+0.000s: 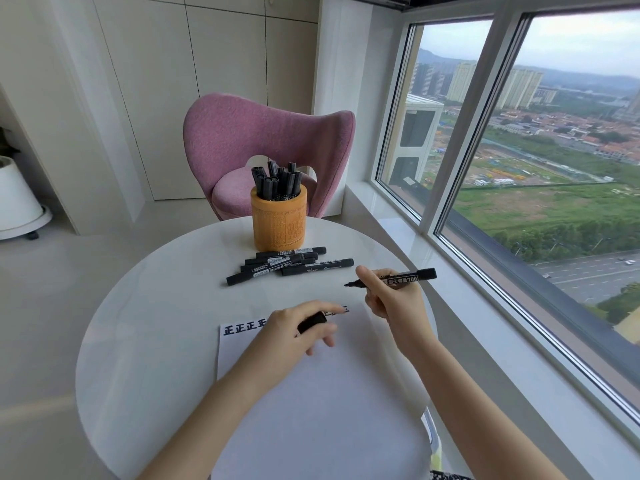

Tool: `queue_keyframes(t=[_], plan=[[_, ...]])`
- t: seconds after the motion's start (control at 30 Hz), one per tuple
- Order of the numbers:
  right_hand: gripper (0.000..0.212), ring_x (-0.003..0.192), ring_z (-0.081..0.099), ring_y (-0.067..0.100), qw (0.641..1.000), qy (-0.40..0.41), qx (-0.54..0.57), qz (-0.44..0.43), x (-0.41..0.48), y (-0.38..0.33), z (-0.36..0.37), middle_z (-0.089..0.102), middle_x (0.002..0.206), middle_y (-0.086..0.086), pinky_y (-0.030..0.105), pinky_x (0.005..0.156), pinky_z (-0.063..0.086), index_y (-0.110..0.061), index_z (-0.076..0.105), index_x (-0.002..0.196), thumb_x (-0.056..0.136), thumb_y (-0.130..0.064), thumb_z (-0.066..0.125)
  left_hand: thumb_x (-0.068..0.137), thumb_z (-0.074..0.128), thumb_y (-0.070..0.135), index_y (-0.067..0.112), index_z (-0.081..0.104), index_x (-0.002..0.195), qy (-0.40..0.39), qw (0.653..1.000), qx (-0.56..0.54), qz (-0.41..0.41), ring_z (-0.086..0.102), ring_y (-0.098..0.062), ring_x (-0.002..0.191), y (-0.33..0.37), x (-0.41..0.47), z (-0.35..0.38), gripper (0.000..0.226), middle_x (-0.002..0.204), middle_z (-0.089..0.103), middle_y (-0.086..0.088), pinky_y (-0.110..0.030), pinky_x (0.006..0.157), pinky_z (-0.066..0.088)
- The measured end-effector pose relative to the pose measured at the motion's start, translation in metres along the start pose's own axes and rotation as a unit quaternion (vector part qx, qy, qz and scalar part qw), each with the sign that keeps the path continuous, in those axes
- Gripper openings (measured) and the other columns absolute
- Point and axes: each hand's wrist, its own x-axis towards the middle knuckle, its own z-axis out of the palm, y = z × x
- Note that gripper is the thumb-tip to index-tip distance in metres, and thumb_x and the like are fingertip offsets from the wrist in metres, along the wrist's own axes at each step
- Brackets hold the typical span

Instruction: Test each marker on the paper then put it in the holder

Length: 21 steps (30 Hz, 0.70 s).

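My right hand (391,299) holds an uncapped black marker (405,277) level above the table, its tip pointing left. My left hand (298,332) rests on the white paper (311,393) and grips the black cap (311,322). Bold black characters run along the paper's top edge; my left hand hides part of that row. An orange carved holder (278,221) stands at the table's far side with several black markers upright in it. Several more capped black markers (284,263) lie in a loose pile in front of the holder.
The round white table (156,306) has a pink armchair (266,147) behind it. A large window (536,168) and its white sill run along the right. A white planter on wheels (17,202) stands on the floor at the far left.
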Motion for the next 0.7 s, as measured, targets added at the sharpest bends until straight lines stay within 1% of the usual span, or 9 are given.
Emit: queue_keyframes(t=[0.07,0.1,0.13,0.2,0.27,0.33,0.47,0.6,0.7], plan=[[0.031,0.048,0.031,0.017,1.0,0.003,0.022,0.006,-0.004,-0.003,0.001,0.036,0.057,0.005,0.02,0.047,0.026,-0.004,0.061,0.071,0.088,-0.029,0.067,0.094,0.053,0.029,0.039,0.06,0.105,0.021,1.0,0.003,-0.007,0.043,-0.004,0.057,-0.002,-0.002,-0.002,0.017,0.065,0.059,0.015,-0.013,0.06,0.037],[0.031,0.048,0.032,0.017,0.999,0.007,0.033,0.013,-0.005,-0.004,0.002,0.036,0.058,0.006,0.02,0.047,0.028,-0.001,0.064,0.077,0.09,-0.029,0.065,0.095,0.05,0.032,0.038,0.056,0.104,0.034,0.999,0.0,-0.014,0.046,-0.005,0.061,-0.003,-0.003,-0.003,0.013,0.068,0.057,0.015,-0.015,0.063,0.038],[0.03,0.049,0.031,0.018,0.999,0.008,0.042,0.02,-0.008,-0.005,0.004,0.035,0.058,0.006,0.018,0.046,0.03,0.0,0.065,0.079,0.091,-0.027,0.063,0.095,0.048,0.036,0.038,0.052,0.103,0.044,0.999,-0.003,-0.023,0.049,-0.007,0.068,-0.004,-0.005,-0.004,0.009,0.075,0.058,0.013,-0.019,0.069,0.038],[0.028,0.05,0.027,0.018,0.998,0.004,0.055,0.028,-0.012,-0.007,0.007,0.032,0.057,0.005,0.017,0.044,0.03,-0.006,0.056,0.07,0.091,-0.022,0.063,0.095,0.045,0.038,0.035,0.045,0.102,0.058,0.997,-0.016,-0.039,0.052,-0.009,0.079,-0.005,-0.007,-0.004,0.007,0.089,0.06,0.009,-0.023,0.075,0.039],[0.04,0.05,0.02,0.018,0.998,-0.005,0.059,0.029,-0.016,-0.008,0.01,0.026,0.056,0.003,0.018,0.043,0.025,-0.014,0.036,0.062,0.09,-0.019,0.065,0.097,0.043,0.031,0.035,0.043,0.1,0.062,0.996,-0.048,-0.048,0.047,-0.007,0.071,-0.004,-0.009,-0.004,0.005,0.084,0.054,0.01,-0.024,0.069,0.038],[0.044,0.052,0.016,0.019,0.999,-0.005,0.043,0.024,-0.02,-0.01,0.014,0.02,0.057,0.003,0.021,0.046,0.018,-0.018,0.03,0.063,0.088,-0.02,0.066,0.098,0.041,0.023,0.032,0.041,0.102,0.056,0.996,-0.058,-0.043,0.041,-0.003,0.064,-0.002,-0.011,-0.005,0.01,0.079,0.05,0.008,-0.019,0.066,0.036],[0.039,0.05,0.015,0.016,0.999,-0.012,0.046,0.013,-0.025,-0.015,0.023,0.019,0.053,-0.003,0.02,0.045,0.016,-0.016,0.036,0.063,0.089,-0.017,0.065,0.095,0.051,0.02,0.025,0.039,0.104,0.045,0.998,-0.038,-0.02,0.045,-0.003,0.063,0.004,-0.015,-0.007,0.017,0.083,0.068,0.011,-0.009,0.067,0.04],[0.041,0.049,0.016,0.015,0.999,-0.023,0.024,-0.02,-0.028,-0.019,0.033,0.02,0.051,-0.004,0.02,0.044,0.018,-0.016,0.034,0.06,0.09,-0.008,0.06,0.092,0.055,0.021,0.019,0.04,0.099,0.058,0.997,-0.049,-0.025,0.049,-0.004,0.064,0.007,-0.018,-0.008,0.017,0.092,0.072,0.015,-0.01,0.067,0.041],[0.034,0.05,0.018,0.015,0.998,-0.042,-0.008,-0.036,-0.03,-0.018,0.039,0.022,0.052,-0.002,0.021,0.044,0.02,-0.008,0.037,0.062,0.089,-0.006,0.058,0.092,0.055,0.021,0.018,0.041,0.098,0.059,0.997,-0.053,-0.021,0.049,-0.005,0.065,0.011,-0.02,-0.008,0.016,0.093,0.073,0.014,-0.012,0.069,0.043]])
